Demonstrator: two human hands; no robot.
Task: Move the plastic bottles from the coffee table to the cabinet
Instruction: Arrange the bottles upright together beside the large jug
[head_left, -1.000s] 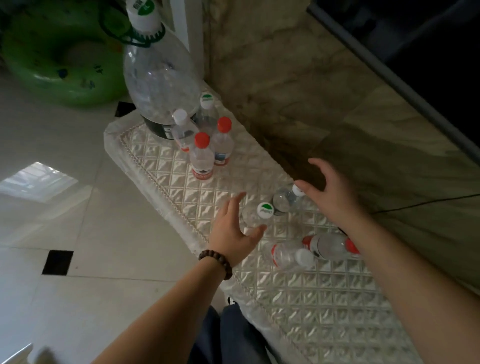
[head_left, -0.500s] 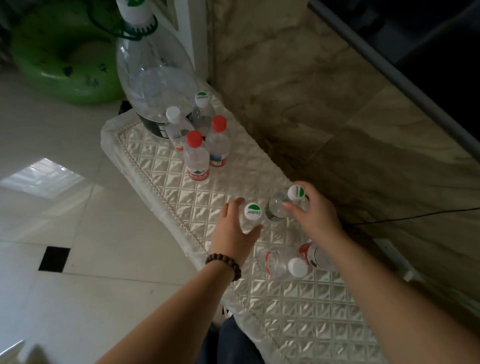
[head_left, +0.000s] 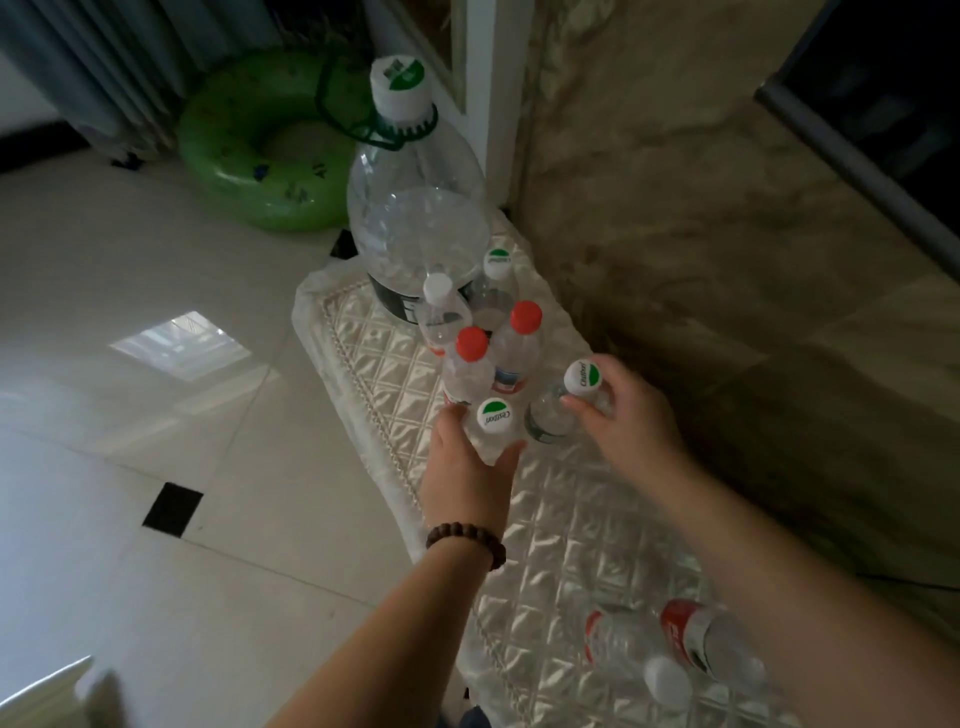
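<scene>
A low cabinet top with a shiny quilted cover runs along the marble wall. My left hand grips a small clear bottle with a white and green cap. My right hand grips a second small bottle by its neck under a white and green cap. Both bottles are upright, just in front of a standing group: two red-capped bottles, a white-capped one, a green-capped one and a large water jug. Two more bottles lie on the near end.
A green inflatable swim ring leans by grey curtains at the back left. Glossy white floor tiles spread to the left. A dark screen hangs on the marble wall at the upper right.
Both hands closed on the two lying green-capped bottles, stood them up and carried them away from me towards the standing group. The view shifted, so the lying bottles now sit lower.
</scene>
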